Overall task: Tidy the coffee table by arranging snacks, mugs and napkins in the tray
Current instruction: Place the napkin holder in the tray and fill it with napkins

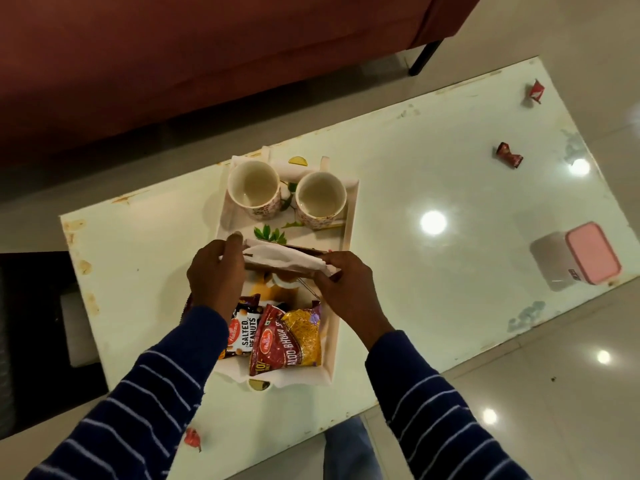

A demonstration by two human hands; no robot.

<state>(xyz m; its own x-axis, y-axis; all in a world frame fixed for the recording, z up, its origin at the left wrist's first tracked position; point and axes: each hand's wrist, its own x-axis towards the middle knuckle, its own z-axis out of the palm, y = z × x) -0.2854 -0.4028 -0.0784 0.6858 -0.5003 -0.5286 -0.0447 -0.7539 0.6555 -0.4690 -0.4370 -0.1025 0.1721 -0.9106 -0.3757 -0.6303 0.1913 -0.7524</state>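
Observation:
A white tray (pixel 349 216) with a leaf print sits on the glass coffee table (pixel 433 299). Two empty floral mugs (pixel 254 187) (pixel 321 199) stand side by side at its far end. Snack packets fill the near end: salted peanuts (pixel 244 329) and a red-and-yellow aloo bhujia bag (pixel 291 337). Over the tray's middle, my left hand (pixel 216 275) and my right hand (pixel 346 289) both grip a brown holder with white napkins (pixel 282 259), one hand at each end.
Two red candy wrappers (pixel 508 159) (pixel 535 90) lie at the table's far right. A white box with a pink lid (pixel 576 259) stands at the right edge. Another red wrapper (pixel 193 438) lies near the front edge. A rust-red sofa (pixel 207 46) runs behind the table.

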